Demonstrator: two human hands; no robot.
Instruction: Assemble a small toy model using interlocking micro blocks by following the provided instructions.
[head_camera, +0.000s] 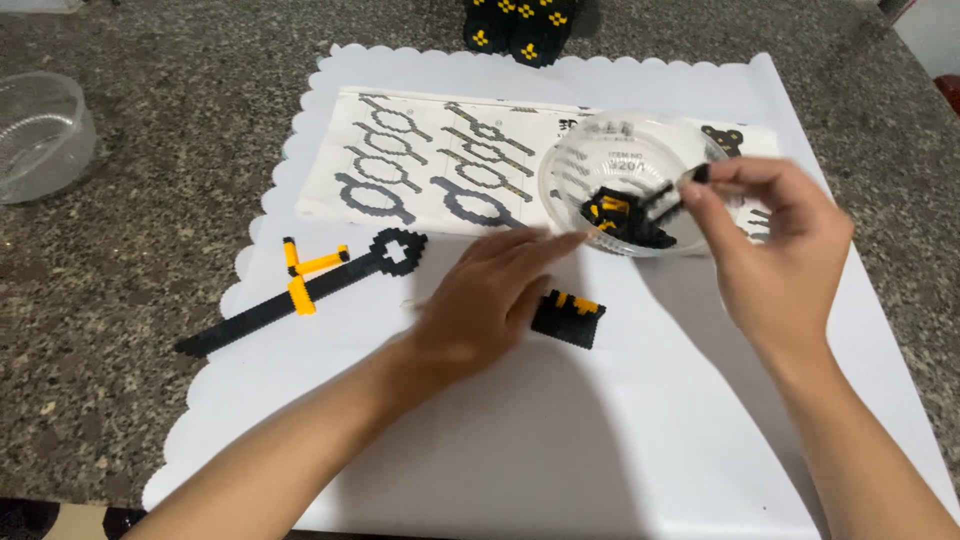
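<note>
My left hand (490, 300) lies flat on the white scalloped paper mat (560, 440), fingers stretched toward a clear plastic bowl (575, 160). Beside its fingers sits a small black and yellow brick block (568, 317), touching or nearly touching them. My right hand (775, 245) hovers at the bowl's right rim and pinches a thin black tool (668, 197) whose tip reaches among the small black and yellow bricks (625, 220) inside the bowl. A long black and yellow brick sword (300, 290) lies on the mat to the left.
A printed instruction sheet (430, 160) lies under the bowl at the back of the mat. A second clear bowl (40, 135) stands on the speckled stone counter (130, 260) at far left. A black and yellow brick figure (520, 30) stands at the back edge.
</note>
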